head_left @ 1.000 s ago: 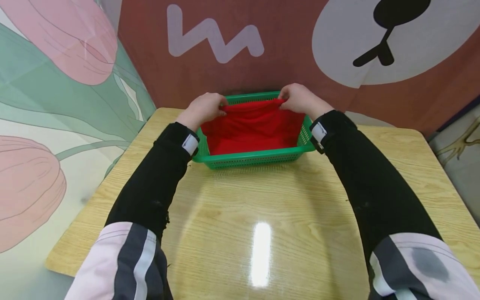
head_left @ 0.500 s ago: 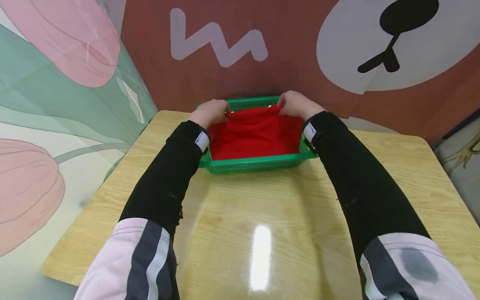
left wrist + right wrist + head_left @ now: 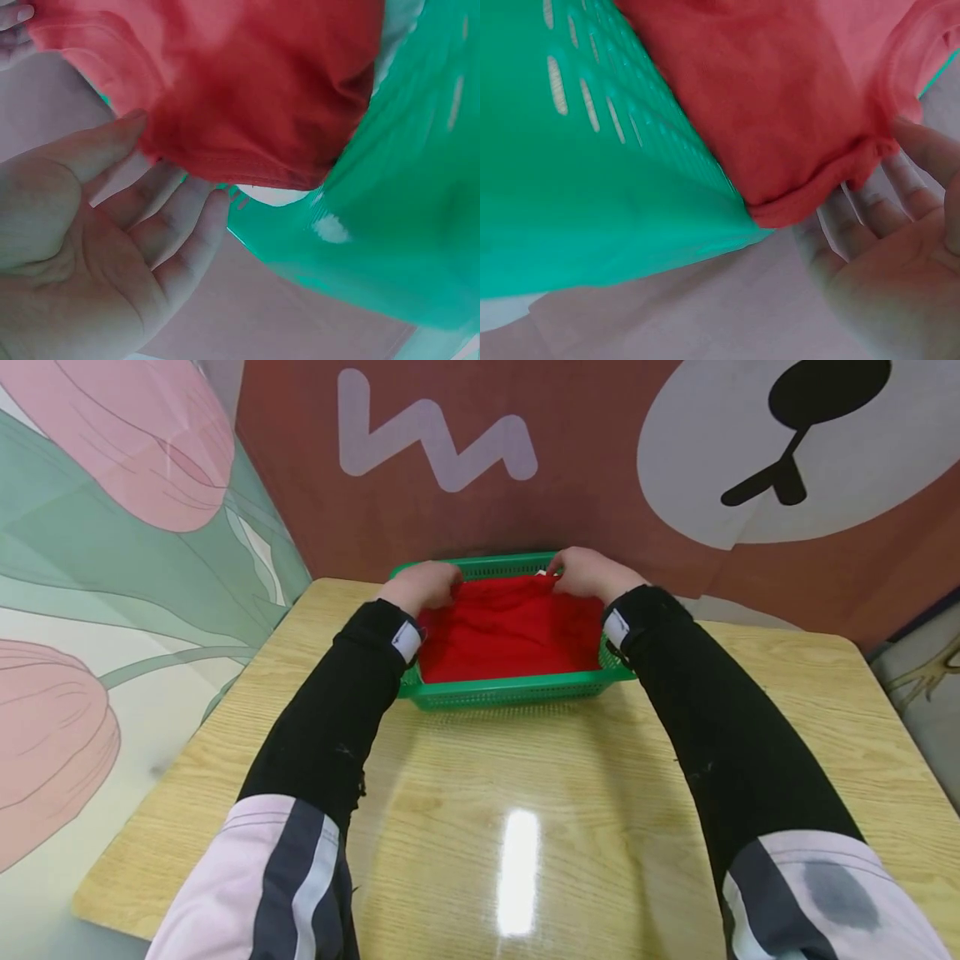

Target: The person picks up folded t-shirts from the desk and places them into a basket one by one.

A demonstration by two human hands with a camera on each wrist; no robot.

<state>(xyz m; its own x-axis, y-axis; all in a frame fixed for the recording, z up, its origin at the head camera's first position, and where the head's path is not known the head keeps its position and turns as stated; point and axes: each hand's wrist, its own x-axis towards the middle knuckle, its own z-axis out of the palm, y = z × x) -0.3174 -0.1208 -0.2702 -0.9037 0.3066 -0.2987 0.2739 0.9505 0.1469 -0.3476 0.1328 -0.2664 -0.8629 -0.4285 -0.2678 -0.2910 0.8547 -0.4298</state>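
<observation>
Since a moment ago your hands have sunk with the cloth's far edge, from above the basket rim down to it, and the cloth has settled lower inside.

Your left hand sits at the far left corner; the wrist view shows its palm and fingers spread and relaxed, the thumb tip touching the hem of the red cloth but not pinching it. Your right hand mirrors this at the far right corner: its fingers lie loosely open under a rolled corner of the cloth, touching it rather than gripping (from the head view alone you could mistake both for a hold).

That cloth lies inside the green basket, filling its floor, with the far edge bunched against the far wall. By my judgement you are at the letting-go step of laying the cloth in; the next move calls for drawing both hands clear without dragging the hem back up over the rim.

Your basket stands at the far middle of a pale wooden table, glossy, with a bright glare streak near you. Behind it rises a brown wall with a white zigzag and a cartoon muzzle; on the left, a panel of pink tulips.
</observation>
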